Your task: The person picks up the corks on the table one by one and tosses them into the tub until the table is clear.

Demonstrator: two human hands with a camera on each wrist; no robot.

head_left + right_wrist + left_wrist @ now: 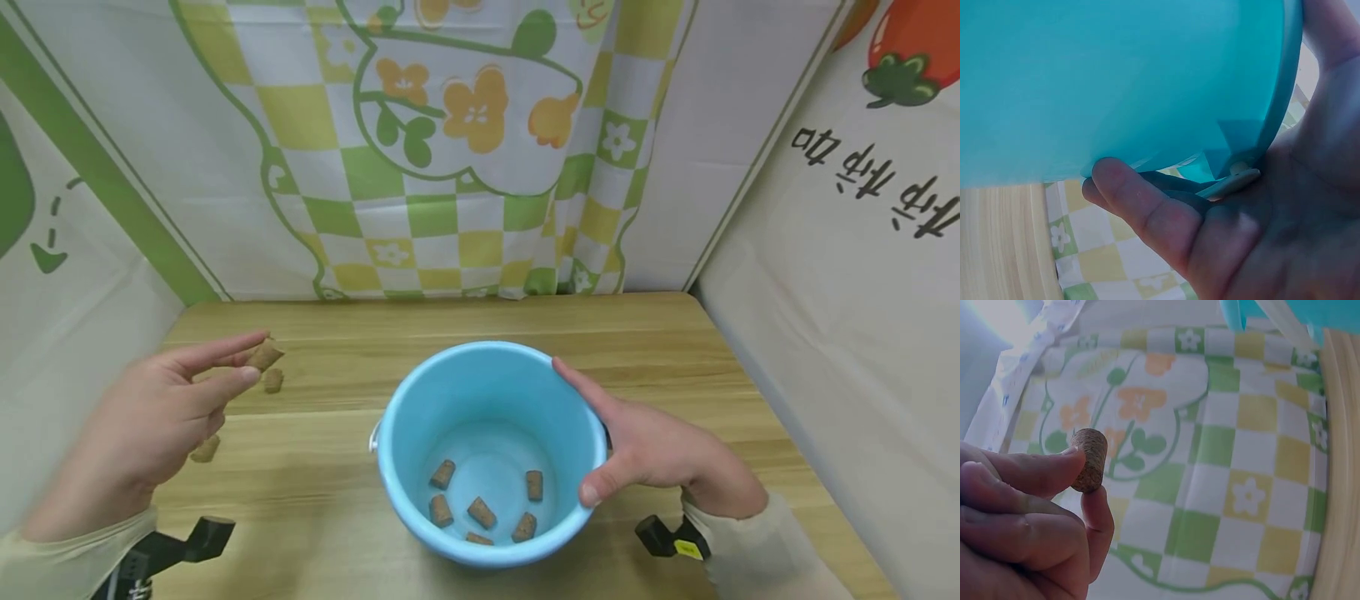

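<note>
Between thumb and index finger, my left hand (161, 408) pinches a brown cork (265, 356), raised above the left side of the table. The left wrist view shows this cork (1090, 460) from the side, with the fingertips on it. Two loose corks are near that hand: one cork (273, 381) just beyond the fingertips, another cork (206, 449) partly hidden by the hand. My right hand (652, 442) grips the light-blue bucket (491, 354) at its right rim, thumb over the edge and fingers along the outside wall. Several corks (482, 512) lie on the bucket's bottom.
The wooden table (315, 500) carries the bucket near its middle front. Behind it hangs a green-and-yellow checked curtain (457, 217). Printed white cloth walls (847, 275) stand at both sides. A metal handle end (373, 437) juts from the bucket's left side.
</note>
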